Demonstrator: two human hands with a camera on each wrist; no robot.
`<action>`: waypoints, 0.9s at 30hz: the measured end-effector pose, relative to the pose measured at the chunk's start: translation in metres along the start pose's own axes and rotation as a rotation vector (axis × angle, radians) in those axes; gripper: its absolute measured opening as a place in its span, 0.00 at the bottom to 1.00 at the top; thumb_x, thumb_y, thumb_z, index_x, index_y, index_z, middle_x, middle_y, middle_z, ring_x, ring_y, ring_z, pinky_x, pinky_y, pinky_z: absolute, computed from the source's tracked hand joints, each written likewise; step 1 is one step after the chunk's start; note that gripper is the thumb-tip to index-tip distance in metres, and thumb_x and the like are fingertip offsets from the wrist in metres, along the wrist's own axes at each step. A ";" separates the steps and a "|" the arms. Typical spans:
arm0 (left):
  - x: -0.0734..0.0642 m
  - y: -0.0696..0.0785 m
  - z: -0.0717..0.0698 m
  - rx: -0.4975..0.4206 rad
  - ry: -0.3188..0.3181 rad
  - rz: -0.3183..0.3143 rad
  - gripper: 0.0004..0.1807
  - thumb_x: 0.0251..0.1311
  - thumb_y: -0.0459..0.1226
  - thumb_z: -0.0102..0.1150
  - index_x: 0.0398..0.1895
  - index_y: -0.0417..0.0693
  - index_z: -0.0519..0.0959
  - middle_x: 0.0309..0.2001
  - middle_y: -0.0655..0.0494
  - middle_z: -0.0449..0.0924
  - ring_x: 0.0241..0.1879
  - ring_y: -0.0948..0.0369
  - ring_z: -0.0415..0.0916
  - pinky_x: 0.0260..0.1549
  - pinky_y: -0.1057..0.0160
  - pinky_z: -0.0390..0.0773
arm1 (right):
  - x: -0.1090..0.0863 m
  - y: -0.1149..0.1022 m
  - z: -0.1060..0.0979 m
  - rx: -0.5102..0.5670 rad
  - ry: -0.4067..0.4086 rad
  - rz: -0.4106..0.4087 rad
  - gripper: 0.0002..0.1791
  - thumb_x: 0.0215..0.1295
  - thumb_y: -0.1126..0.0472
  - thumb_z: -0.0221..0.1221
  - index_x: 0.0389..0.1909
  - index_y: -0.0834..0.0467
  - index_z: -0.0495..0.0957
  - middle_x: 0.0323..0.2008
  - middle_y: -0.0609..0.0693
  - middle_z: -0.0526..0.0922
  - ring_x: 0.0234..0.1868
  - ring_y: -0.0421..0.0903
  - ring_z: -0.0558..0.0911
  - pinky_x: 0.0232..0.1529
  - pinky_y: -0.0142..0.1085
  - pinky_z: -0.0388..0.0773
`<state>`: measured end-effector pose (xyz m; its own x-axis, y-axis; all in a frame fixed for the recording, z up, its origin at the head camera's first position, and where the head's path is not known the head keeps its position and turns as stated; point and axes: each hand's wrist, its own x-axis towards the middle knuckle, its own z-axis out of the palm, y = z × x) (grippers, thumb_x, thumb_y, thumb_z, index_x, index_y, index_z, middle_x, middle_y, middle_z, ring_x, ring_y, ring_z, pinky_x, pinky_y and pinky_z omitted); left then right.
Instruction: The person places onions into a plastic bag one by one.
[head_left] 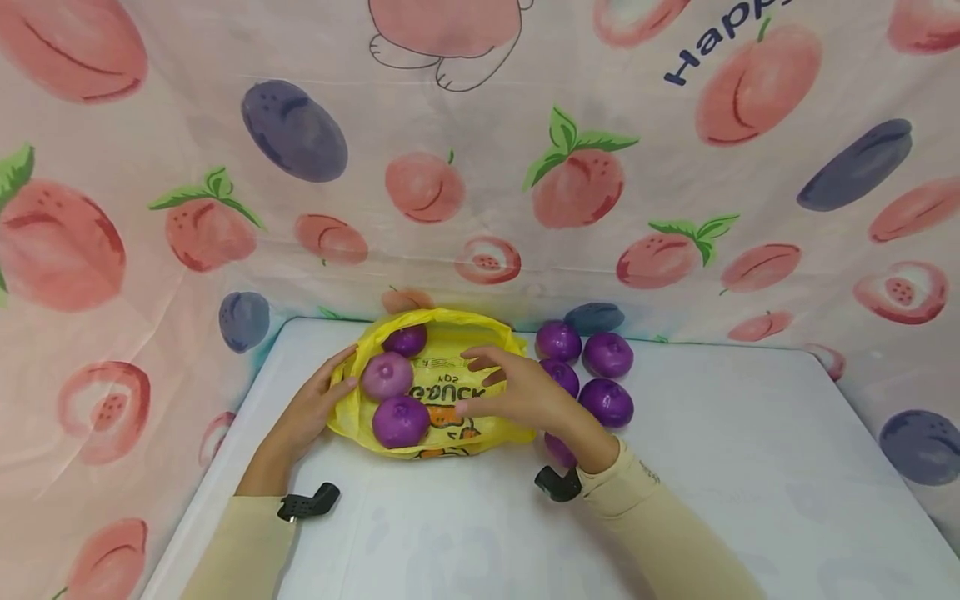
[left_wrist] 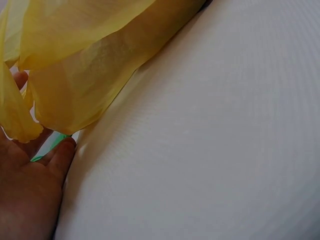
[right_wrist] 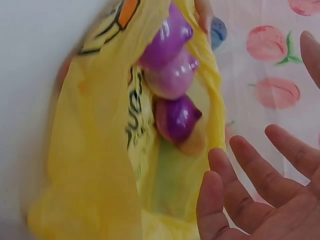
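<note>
A yellow plastic bag (head_left: 480, 425) lies on its side, its mouth spread open. Inside its left part sit a purple onion (head_left: 401, 422), a paler onion (head_left: 387, 376) and a darker one (head_left: 406, 340), all smooth and shiny. My left hand (head_left: 303, 412) touches the bag's left rim, thumb and fingers apart; in the left wrist view, yellow plastic (left_wrist: 80, 95) hangs over part of that hand. Over the bag's right part hovers my right hand (head_left: 525, 396), fingers spread with nothing in them, as the right wrist view also shows.
Several more purple onions (head_left: 606, 403) stand right of the bag, one partly hidden under the right forearm. The white table (head_left: 750, 500) meets a fruit-printed cloth (head_left: 420, 275) at its back edge. Both wrists wear black devices (head_left: 309, 502).
</note>
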<state>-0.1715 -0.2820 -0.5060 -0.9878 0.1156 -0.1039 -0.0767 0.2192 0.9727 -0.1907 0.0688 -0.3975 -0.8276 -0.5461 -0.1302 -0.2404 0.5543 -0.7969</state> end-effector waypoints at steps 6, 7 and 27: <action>0.000 0.000 0.000 -0.010 0.000 -0.006 0.35 0.75 0.51 0.53 0.81 0.68 0.55 0.82 0.54 0.48 0.78 0.49 0.51 0.55 0.81 0.67 | -0.018 0.013 -0.027 -0.022 0.062 0.007 0.40 0.57 0.40 0.73 0.70 0.42 0.70 0.63 0.47 0.80 0.61 0.53 0.80 0.59 0.50 0.81; 0.000 0.000 0.000 -0.013 -0.001 -0.006 0.35 0.75 0.51 0.53 0.81 0.67 0.55 0.82 0.53 0.48 0.78 0.49 0.51 0.55 0.81 0.68 | -0.021 0.015 -0.032 -0.023 0.074 0.008 0.40 0.57 0.41 0.72 0.70 0.43 0.70 0.63 0.49 0.79 0.61 0.54 0.81 0.58 0.50 0.81; -0.001 0.000 0.001 -0.012 0.007 -0.026 0.35 0.74 0.52 0.54 0.81 0.69 0.55 0.83 0.55 0.47 0.79 0.50 0.49 0.55 0.82 0.66 | -0.078 0.091 -0.111 -0.049 0.299 0.167 0.42 0.64 0.38 0.66 0.74 0.51 0.65 0.68 0.59 0.75 0.68 0.62 0.73 0.58 0.58 0.77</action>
<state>-0.1707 -0.2813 -0.5060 -0.9864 0.1030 -0.1277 -0.1039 0.2104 0.9721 -0.2041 0.2316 -0.3943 -0.9680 -0.2406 -0.0720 -0.1069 0.6540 -0.7489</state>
